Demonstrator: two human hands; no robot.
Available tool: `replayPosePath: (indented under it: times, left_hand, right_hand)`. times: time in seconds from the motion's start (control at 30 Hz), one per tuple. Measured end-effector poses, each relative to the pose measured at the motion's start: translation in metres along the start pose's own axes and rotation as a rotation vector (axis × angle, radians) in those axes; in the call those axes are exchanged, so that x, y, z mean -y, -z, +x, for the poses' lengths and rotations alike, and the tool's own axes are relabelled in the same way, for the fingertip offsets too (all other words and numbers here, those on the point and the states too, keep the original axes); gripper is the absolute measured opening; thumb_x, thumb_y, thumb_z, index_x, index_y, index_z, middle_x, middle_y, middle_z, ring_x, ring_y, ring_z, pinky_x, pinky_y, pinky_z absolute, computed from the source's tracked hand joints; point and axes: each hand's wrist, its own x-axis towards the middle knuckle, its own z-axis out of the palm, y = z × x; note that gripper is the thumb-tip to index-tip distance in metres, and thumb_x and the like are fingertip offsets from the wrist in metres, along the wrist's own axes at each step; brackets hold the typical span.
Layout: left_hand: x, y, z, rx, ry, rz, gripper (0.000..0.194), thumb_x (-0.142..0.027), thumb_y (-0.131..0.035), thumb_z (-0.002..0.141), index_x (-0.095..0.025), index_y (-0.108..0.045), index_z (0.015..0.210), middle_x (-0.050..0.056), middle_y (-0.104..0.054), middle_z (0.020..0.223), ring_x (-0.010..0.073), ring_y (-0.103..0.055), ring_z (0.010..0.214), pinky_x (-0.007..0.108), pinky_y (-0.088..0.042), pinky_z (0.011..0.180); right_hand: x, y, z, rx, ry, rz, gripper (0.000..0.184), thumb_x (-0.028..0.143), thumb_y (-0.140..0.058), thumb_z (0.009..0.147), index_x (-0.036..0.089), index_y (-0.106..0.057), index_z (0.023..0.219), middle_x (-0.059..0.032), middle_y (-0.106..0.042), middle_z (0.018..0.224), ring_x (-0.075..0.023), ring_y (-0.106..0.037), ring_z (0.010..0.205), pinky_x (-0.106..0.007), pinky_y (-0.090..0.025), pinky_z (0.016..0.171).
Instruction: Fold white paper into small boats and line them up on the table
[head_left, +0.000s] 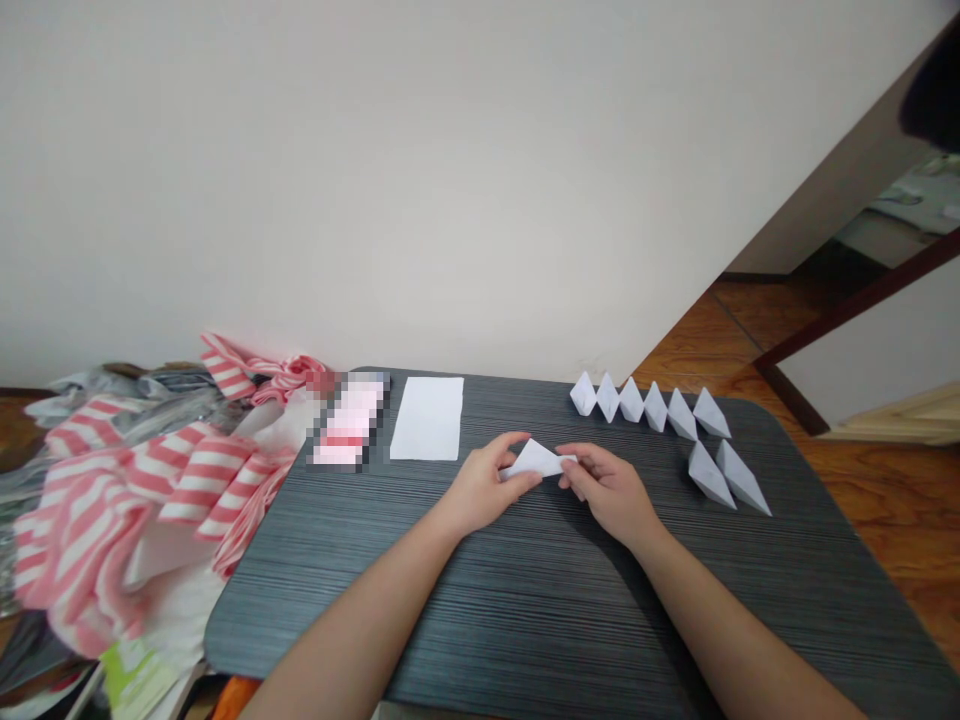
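Both hands meet over the middle of a dark grey table [525, 620]. My left hand [487, 485] pinches the left end of a small folded white paper piece [538, 459]. The right end of that piece is pinched by my right hand [609, 490]. The paper is folded into a flat triangular shape and sits just above the tabletop. A stack of flat white paper sheets [428, 418] lies to the left of the hands. Several finished folded paper shapes [652, 405] stand in a row at the back right, with two more paper shapes [726, 475] in front of them.
A blurred pink and white packet [349, 425] lies next to the sheets. Red-and-white striped cloth [142, 490] and bags pile up left of the table. A plain wall runs behind. Wooden floor [885, 500] and a doorway are on the right.
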Motion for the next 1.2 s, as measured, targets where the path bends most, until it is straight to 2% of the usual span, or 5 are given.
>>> replayPosePath:
  times: [0.1,0.2,0.47,0.83,1.2]
  left_hand:
    - [-0.0011,0.001,0.0002,0.041,0.022,0.049,0.027,-0.036,-0.055,0.08,-0.015,-0.062,0.096,0.0,-0.059,0.063,0.0091,-0.051,0.05,0.019,-0.038,0.048]
    - [-0.0003,0.0023,0.0009,0.054,0.043,0.054,0.027,-0.037,-0.049,0.083,-0.015,-0.064,0.084,0.0,-0.058,0.059,0.0089,-0.05,0.049,0.019,-0.037,0.048]
    - [0.0044,0.0031,0.0018,0.02,0.031,0.013,0.028,-0.039,-0.048,0.084,-0.015,-0.062,0.087,0.002,-0.065,0.072,0.0075,-0.048,0.048,0.019,-0.036,0.047]
    - [0.0003,0.0056,0.0007,0.013,0.042,0.021,0.027,-0.039,-0.047,0.085,-0.015,-0.061,0.082,-0.001,-0.058,0.06,0.0081,-0.047,0.047,0.019,-0.036,0.049]
    - [-0.0026,0.0079,0.0014,0.017,0.033,-0.021,0.029,-0.041,-0.045,0.086,-0.015,-0.06,0.086,-0.003,-0.052,0.052,0.0067,-0.044,0.044,0.018,-0.035,0.048]
  right_hand:
    - [-0.0005,-0.0008,0.0,0.01,0.006,-0.002,0.031,0.036,-0.055,0.084,0.016,-0.061,0.106,-0.0026,-0.064,0.065,-0.011,-0.049,0.048,-0.024,-0.04,0.048]
    - [0.0,-0.0014,0.0003,0.031,0.0,0.036,0.033,0.037,-0.055,0.084,0.016,-0.059,0.108,-0.0024,-0.063,0.066,-0.0107,-0.049,0.047,-0.025,-0.041,0.046]
    - [0.0045,-0.0003,0.0006,-0.01,0.006,0.254,0.023,0.039,-0.047,0.09,0.02,-0.049,0.103,-0.0012,-0.062,0.066,-0.0118,-0.052,0.049,-0.022,-0.036,0.04]
    - [-0.0016,0.0054,0.0007,0.062,-0.039,0.115,0.016,0.034,-0.053,0.087,0.018,-0.055,0.09,-0.0002,-0.058,0.068,-0.0083,-0.04,0.045,-0.022,-0.031,0.042]
    - [0.001,0.0068,0.0016,0.065,0.092,-0.007,0.006,0.022,-0.053,0.086,0.02,-0.057,0.089,-0.0005,-0.057,0.073,-0.0116,-0.05,0.058,-0.024,-0.037,0.052]
